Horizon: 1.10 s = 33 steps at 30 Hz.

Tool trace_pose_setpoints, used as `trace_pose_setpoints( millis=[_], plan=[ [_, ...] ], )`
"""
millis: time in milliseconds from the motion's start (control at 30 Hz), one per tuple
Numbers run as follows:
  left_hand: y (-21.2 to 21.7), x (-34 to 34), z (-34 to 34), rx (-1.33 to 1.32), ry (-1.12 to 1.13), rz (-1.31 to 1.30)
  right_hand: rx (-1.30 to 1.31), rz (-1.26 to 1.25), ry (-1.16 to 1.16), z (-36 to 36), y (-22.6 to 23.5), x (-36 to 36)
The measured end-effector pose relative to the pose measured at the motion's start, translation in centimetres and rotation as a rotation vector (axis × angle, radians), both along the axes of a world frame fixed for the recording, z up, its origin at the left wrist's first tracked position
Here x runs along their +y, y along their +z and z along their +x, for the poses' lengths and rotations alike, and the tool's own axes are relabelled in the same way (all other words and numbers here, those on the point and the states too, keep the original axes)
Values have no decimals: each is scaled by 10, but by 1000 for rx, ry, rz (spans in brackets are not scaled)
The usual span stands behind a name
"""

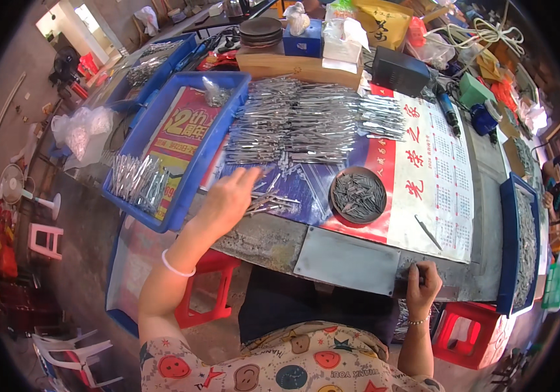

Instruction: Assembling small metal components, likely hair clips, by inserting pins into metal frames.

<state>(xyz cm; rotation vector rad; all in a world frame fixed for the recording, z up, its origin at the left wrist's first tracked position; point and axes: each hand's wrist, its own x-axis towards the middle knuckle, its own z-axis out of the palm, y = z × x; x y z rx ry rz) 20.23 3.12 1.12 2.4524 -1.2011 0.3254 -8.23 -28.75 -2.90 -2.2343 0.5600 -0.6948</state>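
My left hand (228, 199) reaches over the worktable's front left, fingers spread and resting on a small bunch of thin metal rods (268, 201). Just behind them lie rows of many similar silvery metal pieces (306, 121) on a printed calendar sheet (424, 170). A round dark dish (358, 195) filled with small metal bits sits to the right of that hand. My right hand (422, 282) curls over the table's near edge beside a grey metal plate (348, 258); it holds nothing that I can see. A single thin tool (428, 232) lies on the sheet above it.
A blue tray (192, 173) at the left holds a printed sheet and metal pieces. Another blue tray (520, 248) full of metal parts stands at the right. Boxes, a black device (399, 70), cords and bags crowd the back. Red stools (211, 287) stand below the table.
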Motion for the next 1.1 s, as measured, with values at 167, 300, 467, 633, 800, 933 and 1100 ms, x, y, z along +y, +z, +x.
trace_pose_setpoints(
  millis=[167,300,467,633,800,933,1100],
  plan=[
    [20,20,-50,444,40,-491,4,-62,233,31,36,7],
    [14,30,-112,878,39,-768,101,-152,488,88,53,4],
    [-14,16,-169,1147,-114,-936,233,-326,588,149,42,-5],
    [-27,3,-200,1336,-186,-934,389,-587,559,177,33,4],
    [-29,-1,-209,1430,-178,-916,380,-706,518,187,26,9],
    [-24,-6,-206,1449,-155,-919,421,-637,530,191,20,3],
    [-24,-14,-205,1510,-181,-1007,350,-528,536,189,25,-2]
  ],
)
